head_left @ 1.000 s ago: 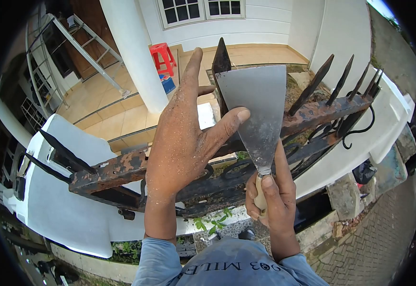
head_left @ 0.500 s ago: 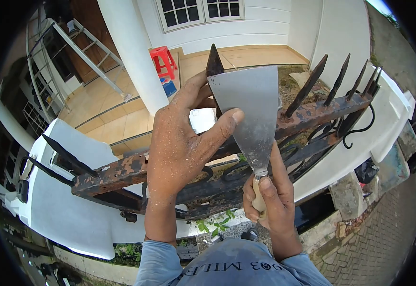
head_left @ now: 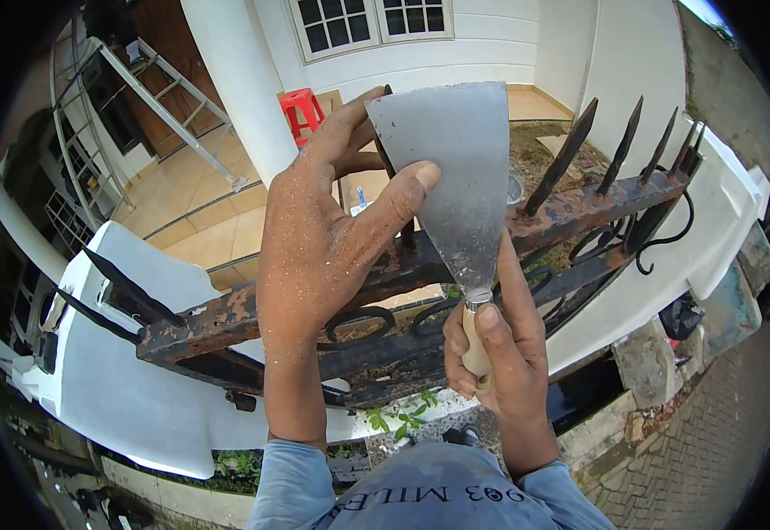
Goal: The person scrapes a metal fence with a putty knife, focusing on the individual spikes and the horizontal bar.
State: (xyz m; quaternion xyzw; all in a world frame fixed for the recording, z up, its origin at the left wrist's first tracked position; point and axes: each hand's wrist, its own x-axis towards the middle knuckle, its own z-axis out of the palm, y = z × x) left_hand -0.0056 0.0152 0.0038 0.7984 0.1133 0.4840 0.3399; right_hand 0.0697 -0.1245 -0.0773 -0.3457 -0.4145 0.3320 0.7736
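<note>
My right hand (head_left: 510,362) is closed round the pale handle of a wide metal paint scraper (head_left: 451,168), blade upward. My left hand (head_left: 310,247), dusted with pale flecks, is at the blade's left side. Its thumb lies on the face of the blade, while the fingers curl behind it and around a dark fence spike (head_left: 409,235). Most of that spike is hidden by the hand and blade. The blade's left edge appears against the spike, though contact is hard to see. Below runs a rusty iron fence rail (head_left: 570,209) with flaking paint.
More pointed spikes (head_left: 566,159) rise on the right, and others (head_left: 129,287) lean out at the left. White wall sections (head_left: 138,353) flank the fence. Beyond are a red stool (head_left: 301,113), a metal ladder (head_left: 169,102) and a white column (head_left: 239,79). Green leaves (head_left: 403,415) grow below.
The scraper has moved up and slightly left along the spike, covering more of its tip. Both hands have shifted a little left, the left one also slightly upward.
</note>
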